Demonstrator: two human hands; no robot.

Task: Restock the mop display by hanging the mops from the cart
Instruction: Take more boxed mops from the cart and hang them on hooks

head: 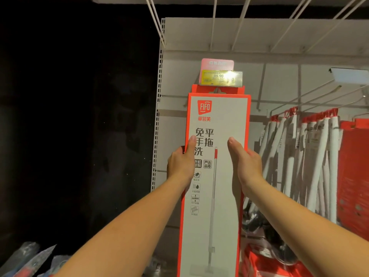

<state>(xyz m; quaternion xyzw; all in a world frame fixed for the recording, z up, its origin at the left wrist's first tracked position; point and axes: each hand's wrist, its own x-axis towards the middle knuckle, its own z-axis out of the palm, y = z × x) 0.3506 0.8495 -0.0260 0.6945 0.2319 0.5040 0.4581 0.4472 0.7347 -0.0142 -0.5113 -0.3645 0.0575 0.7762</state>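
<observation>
Mop box: a tall white carton (219, 120) edged in red, held upright against the back panel (179, 66), its top just under the price tag.
Writing: a red "FIFO" logo near the mop box's top, "菲尔芙" under it, then large black "免手洗平拖". A drawn mop runs down the face beside small icons.
Price tag: yellow (221, 77), just above the mop box, reads "49.90"; glare hides the rest.
Pink card: (217, 63) above the price tag, its print too blurred to read.
Left hand: (180, 162) grips the mop box's left edge, thumb on the front, fingers wrapped behind.
Right hand: (246, 162) grips the right edge the same way.
Hang tab: red (199, 89), showing just above the mop box's top. I cannot tell if it belongs to this box.
Edges and room: left of the mop box stands a slotted upright (158, 96), then darkness. To the right, bare wire hooks (311, 92) stick out.
Hanging mops: white handles with red caps (319, 156), right of the mop box.
Red cartons: (259, 264) below and right of the mop box.
Overhead: a white wire shelf (241, 23).
</observation>
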